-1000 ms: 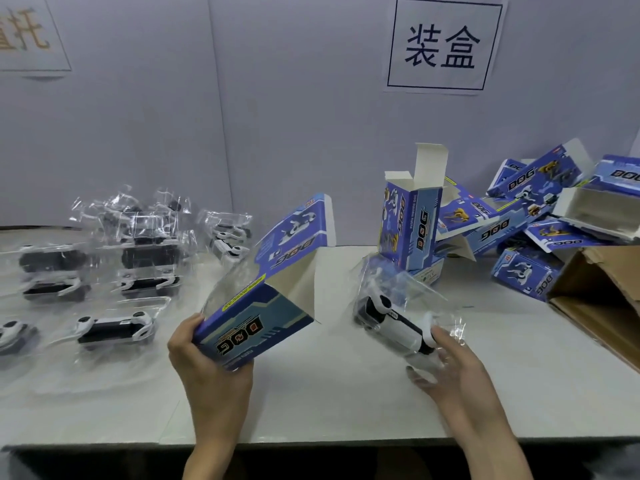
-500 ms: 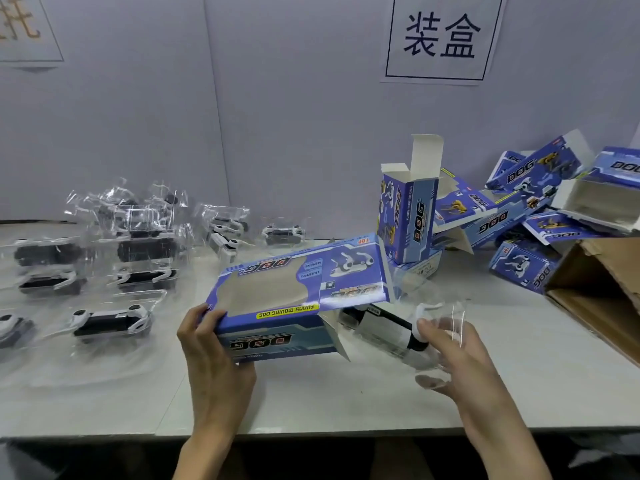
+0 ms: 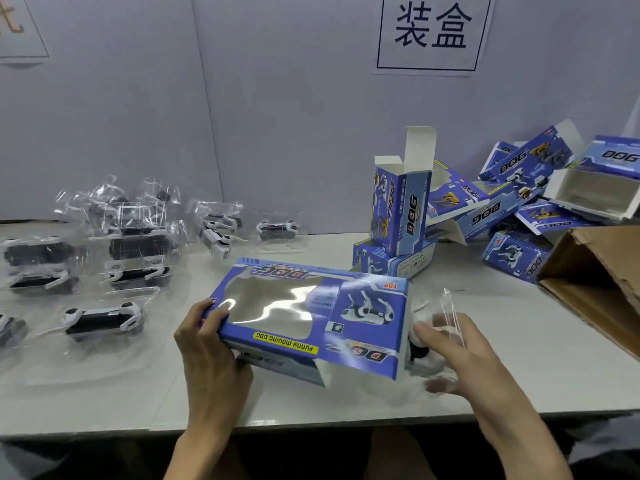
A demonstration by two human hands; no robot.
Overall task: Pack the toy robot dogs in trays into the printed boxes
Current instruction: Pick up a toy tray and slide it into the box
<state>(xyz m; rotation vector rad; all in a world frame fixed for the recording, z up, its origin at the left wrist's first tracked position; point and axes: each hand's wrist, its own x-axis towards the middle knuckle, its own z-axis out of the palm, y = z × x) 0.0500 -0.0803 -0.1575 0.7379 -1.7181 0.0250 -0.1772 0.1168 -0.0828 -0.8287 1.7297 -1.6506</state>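
A blue printed box (image 3: 311,317) with a clear window lies flat above the table's front, its open end to the right. My left hand (image 3: 207,348) grips its left end. My right hand (image 3: 446,355) holds a clear tray with a black and white toy robot dog (image 3: 427,327) at the box's open right end; most of the tray is hidden inside the box. Several more toy dogs in trays (image 3: 104,318) lie on the left of the table.
An upright open box (image 3: 400,213) stands on a flat one behind the held box. A heap of blue boxes (image 3: 519,202) lies at the back right. A brown carton (image 3: 595,278) sits at the right edge. A white sign (image 3: 431,32) hangs on the wall.
My left hand has turned the box from tilted up to lying flat. My right hand has moved the tray leftward into its open right end, so less of the tray shows.
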